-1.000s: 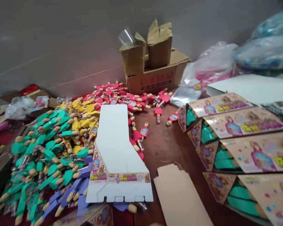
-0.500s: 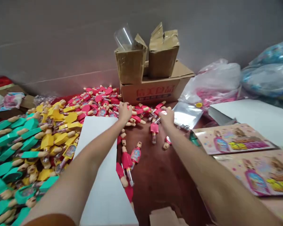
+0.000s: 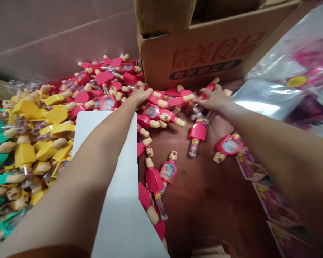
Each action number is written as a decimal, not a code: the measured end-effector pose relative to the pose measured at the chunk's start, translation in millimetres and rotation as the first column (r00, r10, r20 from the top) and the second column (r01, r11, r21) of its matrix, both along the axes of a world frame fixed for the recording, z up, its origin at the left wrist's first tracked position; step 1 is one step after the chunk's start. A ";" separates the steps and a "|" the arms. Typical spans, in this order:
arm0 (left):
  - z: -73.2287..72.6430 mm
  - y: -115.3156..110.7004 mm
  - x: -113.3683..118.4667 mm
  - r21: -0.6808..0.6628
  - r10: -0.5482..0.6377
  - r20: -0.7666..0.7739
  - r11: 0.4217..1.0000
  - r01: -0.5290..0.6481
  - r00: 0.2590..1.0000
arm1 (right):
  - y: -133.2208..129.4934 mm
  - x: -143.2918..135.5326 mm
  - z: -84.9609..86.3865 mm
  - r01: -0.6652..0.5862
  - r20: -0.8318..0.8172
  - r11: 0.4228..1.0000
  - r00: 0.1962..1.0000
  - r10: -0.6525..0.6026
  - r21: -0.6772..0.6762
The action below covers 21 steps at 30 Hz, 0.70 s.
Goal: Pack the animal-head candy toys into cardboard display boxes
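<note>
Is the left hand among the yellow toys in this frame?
No, the left hand is at the pile of red toys, and the yellow toys lie farther to the left.

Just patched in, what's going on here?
A person reaches both bare hands into a heap of pink-red plastic toys with beige tops. The left hand and right hand are at toys before a brown cardboard carton with red lettering; whether either grips one is unclear. The left forearm crosses above a flat-topped white cardboard piece. Yellow plastic toys lie left of it.
</note>
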<state>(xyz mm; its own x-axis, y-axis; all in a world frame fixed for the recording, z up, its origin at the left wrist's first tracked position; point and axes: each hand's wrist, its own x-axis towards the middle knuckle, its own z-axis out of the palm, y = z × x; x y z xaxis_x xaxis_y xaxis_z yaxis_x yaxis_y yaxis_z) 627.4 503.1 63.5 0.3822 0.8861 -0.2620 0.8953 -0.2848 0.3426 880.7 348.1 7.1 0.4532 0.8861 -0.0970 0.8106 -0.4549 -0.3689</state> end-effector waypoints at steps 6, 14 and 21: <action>16.5 -47.5 -8.8 -0.125 -0.313 -0.089 0.945 0.301 0.946 | -73.3 -75.7 15.6 -0.147 0.019 0.976 0.988 0.152 -0.162; 58.2 -152.1 21.8 -0.557 -0.735 -0.214 0.633 0.538 0.643 | -207.0 -194.6 30.5 -0.147 -0.109 0.983 0.985 0.135 -0.106; 94.6 -192.6 26.2 -0.827 -0.837 -0.316 0.474 0.303 0.447 | -283.7 -203.8 59.6 -0.236 -0.399 0.970 0.885 0.240 0.058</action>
<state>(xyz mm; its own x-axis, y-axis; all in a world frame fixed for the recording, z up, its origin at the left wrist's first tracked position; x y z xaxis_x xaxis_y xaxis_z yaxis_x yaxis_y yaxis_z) 653.6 310.5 158.1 0.2192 0.0282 -0.9753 0.6019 -0.7906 0.1124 676.9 64.5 66.7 0.1527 0.9639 -0.2180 0.6770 -0.2628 -0.6875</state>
